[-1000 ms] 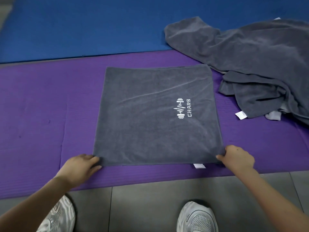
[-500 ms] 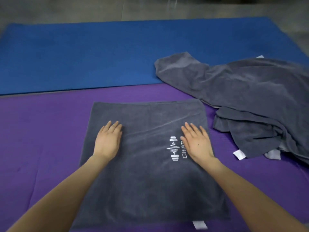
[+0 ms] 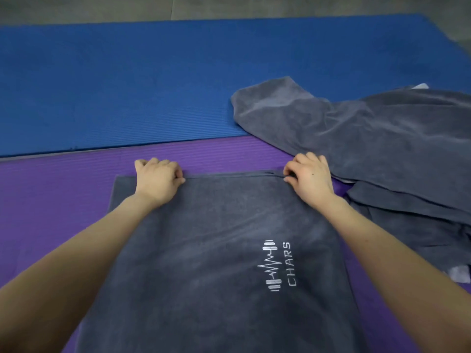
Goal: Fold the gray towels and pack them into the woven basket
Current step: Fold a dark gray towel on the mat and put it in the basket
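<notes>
A blue mat (image 3: 127, 85) stretches across the far side of the gray floor (image 3: 229, 6), and a purple mat (image 3: 51, 200) lies along its near edge, running toward the person. A gray towel (image 3: 216, 238) is spread flat and smooth on the purple mat, its far edge parallel to the seam between the two mats and its near end running out of the bottom of the view. To the right, a heap of gray towels (image 3: 382, 149) lies rumpled across both mats, its far end on the blue one and its near folds touching the flat towel's far right corner. Both bare arms reach forward over the flat towel. The left hand (image 3: 156, 182) sits at the far edge, just inside the far left corner, its grip curled with thumb and fingers pinching the hem. The right hand (image 3: 309, 177) sits at the far right corner, its grip likewise closed, pinching the hem between thumb and curled fingers. A white logo (image 3: 277, 266), a dumbbell-and-pulse mark beside the word CHARS, shows on the towel's right half, between the forearms.
</notes>
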`<state>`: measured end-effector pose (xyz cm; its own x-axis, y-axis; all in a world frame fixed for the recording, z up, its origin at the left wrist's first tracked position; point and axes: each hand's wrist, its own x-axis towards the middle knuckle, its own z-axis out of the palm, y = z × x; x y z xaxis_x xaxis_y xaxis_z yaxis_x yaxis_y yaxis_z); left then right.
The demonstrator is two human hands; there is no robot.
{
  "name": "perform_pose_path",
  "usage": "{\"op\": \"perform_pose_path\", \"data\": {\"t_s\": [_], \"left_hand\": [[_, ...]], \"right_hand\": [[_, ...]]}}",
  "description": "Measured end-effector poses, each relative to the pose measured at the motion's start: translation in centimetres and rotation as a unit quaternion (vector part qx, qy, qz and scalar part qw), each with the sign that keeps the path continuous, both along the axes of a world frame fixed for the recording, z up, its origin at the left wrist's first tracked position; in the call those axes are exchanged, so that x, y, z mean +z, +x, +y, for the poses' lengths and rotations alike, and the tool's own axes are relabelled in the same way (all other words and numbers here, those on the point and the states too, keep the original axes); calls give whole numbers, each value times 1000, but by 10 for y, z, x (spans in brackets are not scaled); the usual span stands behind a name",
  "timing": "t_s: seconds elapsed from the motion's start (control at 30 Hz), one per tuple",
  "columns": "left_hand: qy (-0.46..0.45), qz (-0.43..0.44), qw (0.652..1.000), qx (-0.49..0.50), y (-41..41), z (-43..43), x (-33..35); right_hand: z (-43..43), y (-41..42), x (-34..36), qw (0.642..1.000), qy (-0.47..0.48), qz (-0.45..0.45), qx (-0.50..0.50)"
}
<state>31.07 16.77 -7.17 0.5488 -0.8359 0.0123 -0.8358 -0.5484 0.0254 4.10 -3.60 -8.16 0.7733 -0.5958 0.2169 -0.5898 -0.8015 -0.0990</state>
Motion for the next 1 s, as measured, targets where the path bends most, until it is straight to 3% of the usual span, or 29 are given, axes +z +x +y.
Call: {"op": "perform_pose_path", "data": {"t_s": [0.1, 0.23, 0.33, 0.43, 0.5, 0.57, 0.67, 0.87, 0.93, 1.0], "left_hand": [[-29, -1, 998, 49, 6, -3, 1], [9, -4, 997, 75, 0, 2, -5], [-67, -6, 994, 81, -19, 10, -7], [-136, -17, 990, 8, -69, 23, -3], [-118, 5, 991, -59, -118, 33, -3], [-57, 36, 992, -110, -159, 40, -11], [47, 64, 989, -127, -184, 46, -31], [138, 89, 978, -127, -180, 50, -17], [91, 110, 987, -75, -183, 69, 2], [-11, 131, 991, -5, -185, 97, 18]], "right_hand": [[-3, 3, 1, 998, -16, -52, -31], [4, 9, -12, 998, 0, -50, -48], [18, -3, -7, 993, -11, -66, -97], [60, -45, 3, 972, -26, -116, -201], [101, -85, 4, 956, 17, -103, -273], [137, -119, 6, 933, 117, -52, -336], [169, -150, 9, 886, 251, 18, -389], [178, -159, 30, 859, 383, 5, -340], [179, -148, 46, 870, 389, -7, -303], [182, -128, 65, 884, 389, -17, -260]]}}
